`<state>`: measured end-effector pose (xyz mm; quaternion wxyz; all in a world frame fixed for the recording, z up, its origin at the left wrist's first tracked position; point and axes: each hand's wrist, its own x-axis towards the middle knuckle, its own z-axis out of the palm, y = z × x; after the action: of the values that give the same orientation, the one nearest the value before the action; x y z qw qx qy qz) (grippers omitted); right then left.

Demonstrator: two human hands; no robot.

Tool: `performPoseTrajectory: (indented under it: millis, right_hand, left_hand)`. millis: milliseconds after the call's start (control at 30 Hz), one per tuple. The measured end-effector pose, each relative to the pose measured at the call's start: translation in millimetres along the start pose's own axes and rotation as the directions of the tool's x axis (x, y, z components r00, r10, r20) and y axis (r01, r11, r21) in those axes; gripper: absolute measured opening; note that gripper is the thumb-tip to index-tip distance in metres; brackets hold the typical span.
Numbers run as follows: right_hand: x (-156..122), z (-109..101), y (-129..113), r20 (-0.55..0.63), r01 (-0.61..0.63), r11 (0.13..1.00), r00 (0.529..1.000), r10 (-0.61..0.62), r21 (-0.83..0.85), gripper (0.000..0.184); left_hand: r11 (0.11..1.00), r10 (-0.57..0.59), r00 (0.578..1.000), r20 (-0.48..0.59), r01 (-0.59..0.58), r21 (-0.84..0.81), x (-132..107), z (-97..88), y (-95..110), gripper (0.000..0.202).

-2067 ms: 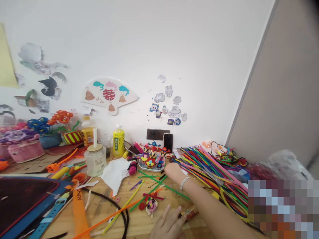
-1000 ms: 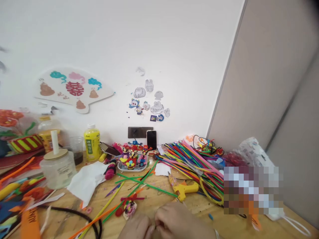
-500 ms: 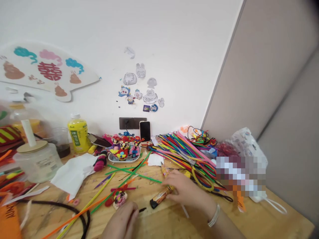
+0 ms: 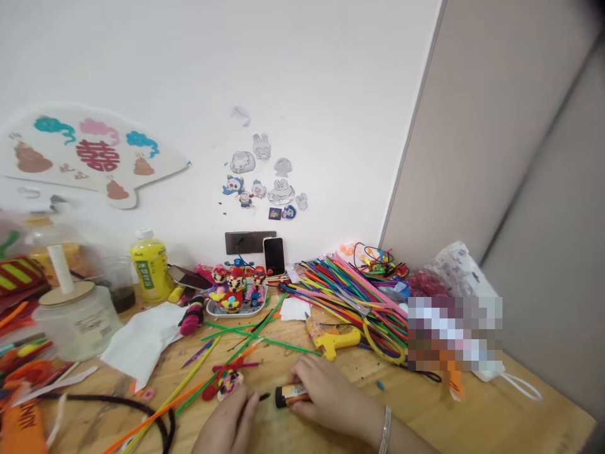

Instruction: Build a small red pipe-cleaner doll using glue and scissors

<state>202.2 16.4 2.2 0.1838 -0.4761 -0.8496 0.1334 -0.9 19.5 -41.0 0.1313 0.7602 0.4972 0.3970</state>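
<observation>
Near the front edge, my left hand (image 4: 227, 416) is closed, a thin dark tip (image 4: 265, 396) sticking out to the right of its fingers; the rest of that piece is hidden. My right hand (image 4: 328, 394) is wrapped round what looks like a lighter (image 4: 297, 394), brown and orange with a black end pointing at the left hand. A small gap separates that end from the dark tip. Just beyond my left fingers lies a small doll-like figure (image 4: 230, 383) with red parts. Behind my right hand rests a yellow glue gun (image 4: 333, 338).
Pipe cleaners (image 4: 331, 284) are heaped at the back right, with yellow-handled scissors (image 4: 385, 343) among them. Several finished figures stand on a tray (image 4: 236, 311). A phone (image 4: 274, 256) leans on the wall. At left are a glass jar (image 4: 78, 321), a yellow bottle (image 4: 150, 268) and tissue (image 4: 142, 343).
My right hand has moved left and down with the lighter, closer to my left hand, uncovering the glue gun. My left hand stays nearly in place. The view has tilted slightly.
</observation>
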Motion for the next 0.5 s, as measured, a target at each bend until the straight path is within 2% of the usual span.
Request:
performPoseTrajectory:
  millis: [133,233,300,367,500]
  right_hand:
    - [2.9,5.0,-2.6,-0.09,-0.081,0.974,0.991,0.102,0.212,0.014]
    - [5.3,9.1,-4.6,-0.097,-0.156,0.916,0.974,0.205,0.369,0.012]
    - [5.9,11.0,-6.4,-0.103,-0.166,0.885,0.967,0.232,0.435,0.015]
    - [5.7,12.6,-8.0,-0.117,-0.137,0.903,0.973,0.201,0.408,0.012]
    - [4.9,16.1,-7.9,-0.114,-0.085,0.976,0.987,0.109,0.199,0.02]
  left_hand:
    - [0.991,-0.124,0.992,0.012,0.124,-0.041,2.2,-3.8,7.4,0.022]
    - [0.98,-0.185,0.981,0.057,0.188,-0.068,4.4,-6.4,13.0,0.024]
    - [0.977,-0.196,0.979,0.064,0.2,-0.078,5.3,-7.2,14.5,0.025]
    - [0.979,-0.184,0.981,0.068,0.189,-0.077,5.3,-7.3,14.4,0.025]
    - [0.989,-0.133,0.987,0.09,0.138,-0.051,3.3,-6.1,11.3,0.025]
